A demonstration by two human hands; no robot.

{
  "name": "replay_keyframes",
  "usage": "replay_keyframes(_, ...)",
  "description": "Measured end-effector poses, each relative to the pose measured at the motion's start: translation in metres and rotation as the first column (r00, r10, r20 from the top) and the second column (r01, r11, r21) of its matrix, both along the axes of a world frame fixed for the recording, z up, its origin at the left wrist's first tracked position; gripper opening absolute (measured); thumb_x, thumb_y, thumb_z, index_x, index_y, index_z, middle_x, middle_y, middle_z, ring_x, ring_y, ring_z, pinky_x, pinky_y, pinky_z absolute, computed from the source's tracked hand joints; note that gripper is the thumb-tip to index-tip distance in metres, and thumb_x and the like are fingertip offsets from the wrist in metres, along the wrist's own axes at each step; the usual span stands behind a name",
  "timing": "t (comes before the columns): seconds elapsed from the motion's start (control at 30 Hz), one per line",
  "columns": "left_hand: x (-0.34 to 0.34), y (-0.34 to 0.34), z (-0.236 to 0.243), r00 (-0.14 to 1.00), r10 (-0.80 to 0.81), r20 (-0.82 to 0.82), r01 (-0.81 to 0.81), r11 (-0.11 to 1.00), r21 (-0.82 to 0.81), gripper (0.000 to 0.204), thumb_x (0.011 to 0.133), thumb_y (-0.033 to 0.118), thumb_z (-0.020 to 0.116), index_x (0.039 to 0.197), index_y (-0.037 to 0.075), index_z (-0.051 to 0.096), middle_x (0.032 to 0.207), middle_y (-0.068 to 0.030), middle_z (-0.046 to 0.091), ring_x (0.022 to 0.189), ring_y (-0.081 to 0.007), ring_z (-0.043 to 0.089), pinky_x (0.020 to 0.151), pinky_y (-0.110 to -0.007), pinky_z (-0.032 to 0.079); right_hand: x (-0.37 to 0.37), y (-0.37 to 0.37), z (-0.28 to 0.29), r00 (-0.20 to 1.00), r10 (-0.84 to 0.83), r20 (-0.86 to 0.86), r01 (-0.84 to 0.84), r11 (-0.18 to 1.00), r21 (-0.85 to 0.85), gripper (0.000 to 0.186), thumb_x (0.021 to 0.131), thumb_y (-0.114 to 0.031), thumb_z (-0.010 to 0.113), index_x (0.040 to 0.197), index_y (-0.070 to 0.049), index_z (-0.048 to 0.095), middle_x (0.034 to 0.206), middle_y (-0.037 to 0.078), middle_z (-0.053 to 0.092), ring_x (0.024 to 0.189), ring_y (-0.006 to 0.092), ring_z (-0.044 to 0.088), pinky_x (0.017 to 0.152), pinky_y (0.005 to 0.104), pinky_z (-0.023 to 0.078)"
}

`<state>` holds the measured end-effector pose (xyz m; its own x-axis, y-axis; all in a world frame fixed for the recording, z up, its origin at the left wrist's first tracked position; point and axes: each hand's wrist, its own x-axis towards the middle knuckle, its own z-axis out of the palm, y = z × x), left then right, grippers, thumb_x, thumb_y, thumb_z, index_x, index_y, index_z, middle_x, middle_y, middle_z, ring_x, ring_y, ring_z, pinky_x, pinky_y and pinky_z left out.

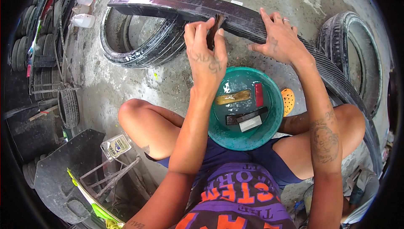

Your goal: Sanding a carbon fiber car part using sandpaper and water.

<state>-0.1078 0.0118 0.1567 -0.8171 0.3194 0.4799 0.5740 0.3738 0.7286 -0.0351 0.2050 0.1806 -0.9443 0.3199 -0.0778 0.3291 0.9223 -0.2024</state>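
Observation:
A long, curved, dark car trim piece [246,18] with a woven carbon pattern arches across in front of me; its left part looks wet and shiny. My left hand [206,58] pinches a dark brown folded strip of sandpaper [215,31] between thumb and fingers, at the trim piece's near edge. Farther right, my right hand [280,39] rests on the trim piece with its fingers spread. Between my legs stands a green basin [276,121] of water, with a tan-brown block [232,97], a red block [259,94] and dark and whitish blocks inside.
A tyre [147,54] lies under the trim piece's left part, and another tyre [336,39] stands at the right. White plastic bottles [83,21] are at the far left, near stacked tyres. A yellow perforated clog [288,101] touches the basin's right side. A dark panel [63,174] leans at lower left.

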Motion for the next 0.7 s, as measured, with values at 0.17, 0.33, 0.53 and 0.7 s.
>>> replay_keyframes(0.17,0.014,0.016,0.021,0.984,-0.18,-0.015,0.172,0.961,-0.218,0.025,0.094,0.002,0.071,0.118,-0.004,0.069,0.113,-0.0194,0.061,0.101,-0.0374,0.058,0.09,-0.046,0.05,-0.002,-0.009,-0.003,1.0,-0.019,-0.019,0.02,0.995,0.096,0.095,0.087,-0.038,0.083,0.165,-0.006,0.038,0.146,0.021,0.056,0.133,0.0437,0.057,0.109,0.06,0.046)
replay_keyframes(0.33,-0.005,0.022,0.019,0.998,-0.04,-0.052,0.039,0.999,-0.031,0.019,0.093,-0.002,0.07,0.111,-0.005,0.069,0.108,-0.018,0.061,0.095,-0.0375,0.058,0.088,-0.045,0.049,-0.002,-0.011,-0.004,0.998,-0.06,-0.022,0.062,0.993,0.098,0.091,0.086,-0.033,0.084,0.163,-0.008,0.042,0.145,0.02,0.057,0.132,0.0415,0.058,0.108,0.0585,0.047)
replay_keyframes(0.53,0.007,0.025,0.012,0.986,-0.136,-0.093,0.128,0.988,-0.089,0.017,0.092,-0.002,0.072,0.109,-0.004,0.068,0.106,-0.0174,0.063,0.097,-0.0372,0.061,0.088,-0.045,0.049,-0.002,-0.008,-0.004,0.999,-0.041,-0.017,0.042,0.997,0.071,0.09,0.087,-0.031,0.083,0.163,-0.008,0.042,0.145,0.022,0.057,0.138,0.0462,0.054,0.113,0.0627,0.044)
replay_keyframes(0.7,0.006,0.03,0.007,0.973,-0.04,-0.228,0.021,0.996,-0.086,0.018,0.091,0.004,0.078,0.107,-0.002,0.074,0.101,-0.0141,0.067,0.082,-0.0249,0.059,0.075,-0.036,0.051,-0.002,-0.01,-0.007,0.995,-0.038,-0.088,0.048,0.993,0.111,0.084,0.086,-0.034,0.085,0.156,-0.002,0.05,0.144,0.022,0.06,0.139,0.0432,0.056,0.117,0.0621,0.041)
